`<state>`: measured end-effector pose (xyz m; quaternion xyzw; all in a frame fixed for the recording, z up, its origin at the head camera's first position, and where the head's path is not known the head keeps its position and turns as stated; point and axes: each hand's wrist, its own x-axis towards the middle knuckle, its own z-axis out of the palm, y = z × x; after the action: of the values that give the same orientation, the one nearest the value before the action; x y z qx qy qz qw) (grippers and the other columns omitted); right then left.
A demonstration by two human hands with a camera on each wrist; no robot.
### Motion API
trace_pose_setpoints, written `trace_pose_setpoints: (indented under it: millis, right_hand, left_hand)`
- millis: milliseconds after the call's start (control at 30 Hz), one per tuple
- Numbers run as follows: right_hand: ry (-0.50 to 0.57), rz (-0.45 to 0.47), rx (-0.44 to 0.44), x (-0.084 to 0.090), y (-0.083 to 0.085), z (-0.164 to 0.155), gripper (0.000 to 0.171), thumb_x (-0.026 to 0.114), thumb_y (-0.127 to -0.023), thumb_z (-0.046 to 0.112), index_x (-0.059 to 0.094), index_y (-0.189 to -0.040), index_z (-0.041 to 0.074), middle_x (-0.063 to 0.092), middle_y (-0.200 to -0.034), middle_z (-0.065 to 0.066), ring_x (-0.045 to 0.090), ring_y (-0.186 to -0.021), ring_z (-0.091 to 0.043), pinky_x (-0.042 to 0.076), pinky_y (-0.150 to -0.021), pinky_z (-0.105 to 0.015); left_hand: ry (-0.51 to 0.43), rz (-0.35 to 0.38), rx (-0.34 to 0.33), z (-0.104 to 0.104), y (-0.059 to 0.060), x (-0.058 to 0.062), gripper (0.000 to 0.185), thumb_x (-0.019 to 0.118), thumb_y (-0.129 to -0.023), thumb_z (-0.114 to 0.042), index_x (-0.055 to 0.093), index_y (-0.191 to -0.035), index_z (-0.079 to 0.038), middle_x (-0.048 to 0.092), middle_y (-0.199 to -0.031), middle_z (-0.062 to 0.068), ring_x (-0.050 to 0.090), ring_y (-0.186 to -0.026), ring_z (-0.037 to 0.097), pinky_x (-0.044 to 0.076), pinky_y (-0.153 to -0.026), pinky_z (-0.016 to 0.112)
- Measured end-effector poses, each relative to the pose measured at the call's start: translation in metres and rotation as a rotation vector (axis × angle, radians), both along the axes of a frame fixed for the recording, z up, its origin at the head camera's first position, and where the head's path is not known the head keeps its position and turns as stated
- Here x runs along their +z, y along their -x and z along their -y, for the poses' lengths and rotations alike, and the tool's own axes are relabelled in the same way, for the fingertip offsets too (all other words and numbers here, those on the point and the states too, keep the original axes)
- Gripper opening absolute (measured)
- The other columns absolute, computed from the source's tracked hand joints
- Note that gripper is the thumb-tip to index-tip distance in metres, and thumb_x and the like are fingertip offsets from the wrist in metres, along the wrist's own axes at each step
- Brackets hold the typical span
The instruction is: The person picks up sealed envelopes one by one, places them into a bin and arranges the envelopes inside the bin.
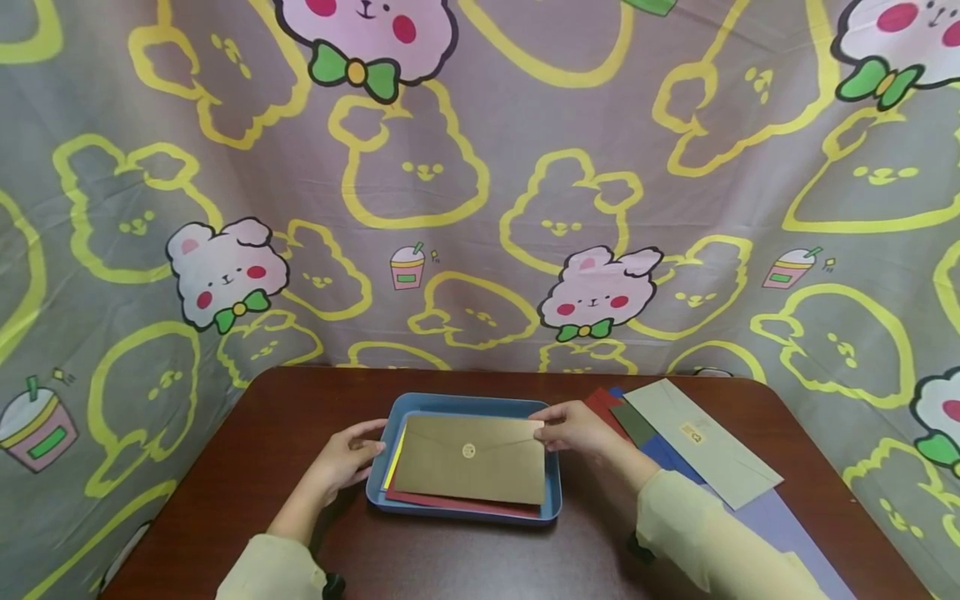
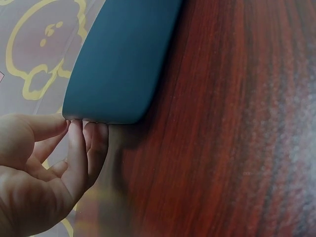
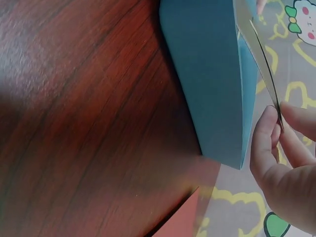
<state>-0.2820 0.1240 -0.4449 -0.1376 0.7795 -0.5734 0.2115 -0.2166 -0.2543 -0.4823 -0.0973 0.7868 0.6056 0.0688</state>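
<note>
This looks like a makeshift recording corner in a home or small studio. A cartoon-printed cloth backdrop with pink bears and yellow outlines hangs creased behind a dark reddish wood-grain surface, hiding the room. Stationery lies there: a blue tray and coloured envelopes.

The left hand has its fingertips against the rounded corner of the blue tray, seemingly touching its rim, beside the reddish-brown wooden table, with patterned cloth behind.
</note>
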Motion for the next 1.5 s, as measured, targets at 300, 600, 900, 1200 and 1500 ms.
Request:
trace_pose_setpoints:
  millis: [300, 600, 900, 1200, 1500]
  right_hand:
    - [-0.051, -0.073, 0.028, -0.003, 0.001, -0.004, 0.032, 0.066, -0.093, -0.003, 0.064, -0.121, -0.019, 0.074, -0.1, -0.02, 0.069, -0.078, -0.019, 0.06, -0.073, -0.032]
    - [-0.181, -0.124, 0.022, 0.01, -0.001, -0.01, 0.028, 0.07, -0.095, 0.001, 0.069, -0.119, -0.013, 0.072, -0.105, -0.024, 0.07, -0.082, -0.028, 0.06, -0.077, -0.041]
    - [-0.226, -0.219, 0.034, 0.02, 0.001, -0.027, 0.027, 0.071, -0.096, 0.006, 0.071, -0.12, -0.008, 0.074, -0.106, -0.016, 0.069, -0.086, -0.031, 0.06, -0.076, -0.044]
    - [-0.283, -0.285, -0.002, 0.034, -0.004, -0.054, 0.025, 0.075, -0.092, 0.006, 0.074, -0.115, -0.003, 0.073, -0.109, -0.017, 0.068, -0.089, -0.035, 0.058, -0.078, -0.05]
    - [-0.301, -0.327, -0.015, 0.055, -0.008, -0.096, 0.033, 0.076, -0.094, 0.015, 0.071, -0.12, -0.004, 0.072, -0.112, -0.018, 0.07, -0.091, -0.026, 0.06, -0.076, -0.04]
  left_hand:
    - [-0.02, -0.013, -0.009, 0.0, -0.001, -0.001, 0.044, 0.063, -0.102, -0.005, 0.053, -0.144, 0.001, 0.071, -0.109, 0.018, 0.065, -0.089, 0.018, 0.056, -0.072, 0.033]
    - [0.022, 0.006, 0.011, -0.001, -0.001, 0.001, 0.042, 0.063, -0.102, -0.006, 0.056, -0.144, -0.003, 0.071, -0.11, 0.016, 0.065, -0.091, 0.02, 0.058, -0.074, 0.034]
    - [0.012, 0.015, 0.014, -0.001, -0.001, 0.002, 0.043, 0.064, -0.102, -0.007, 0.055, -0.144, -0.002, 0.071, -0.11, 0.017, 0.066, -0.088, 0.019, 0.058, -0.072, 0.034]
    - [0.016, 0.022, 0.028, -0.001, -0.005, -0.002, 0.042, 0.063, -0.102, -0.007, 0.056, -0.143, -0.003, 0.071, -0.109, 0.016, 0.066, -0.088, 0.02, 0.058, -0.073, 0.035]
    - [0.011, 0.014, 0.025, 0.0, -0.002, -0.001, 0.042, 0.063, -0.102, -0.007, 0.057, -0.143, -0.004, 0.071, -0.111, 0.016, 0.067, -0.091, 0.021, 0.059, -0.076, 0.036]
